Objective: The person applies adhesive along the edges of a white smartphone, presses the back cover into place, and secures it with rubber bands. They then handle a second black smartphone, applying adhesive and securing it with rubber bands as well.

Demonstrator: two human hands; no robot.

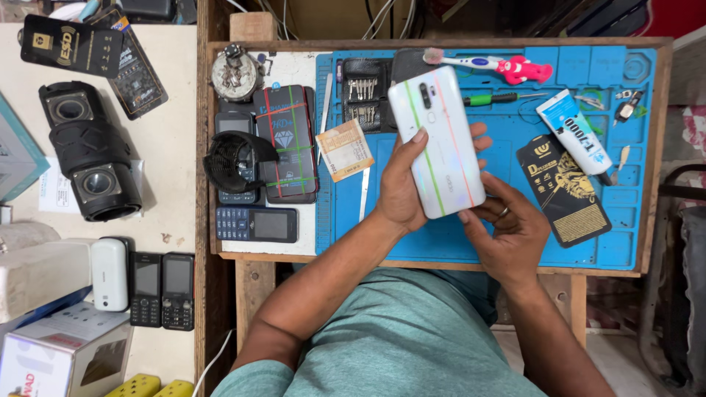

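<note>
White, glossy phone (437, 142) held back-up over the blue work mat (500, 147), camera strip at its far end. Left hand (403, 187) wraps the phone's left edge, thumb on the back cover, fingertips showing past the right edge. Right hand (511, 228) cups the near right corner from below, fingers curled, ring visible on one finger. Both hands closed on the phone; it is clear of the mat.

Just beyond the grip: pink toothbrush (493, 68) and green-handled screwdriver (493, 98). Right of the grip: glue tube (573, 132) and a black-and-gold packet (562, 190) lying on the mat. Left of the grip: open bit set (362, 95), small paper slip (344, 150), a boxed screen protector (287, 143). Well left, on the pale table: black twin-cone speaker (88, 151), two keypad phones (162, 289).
</note>
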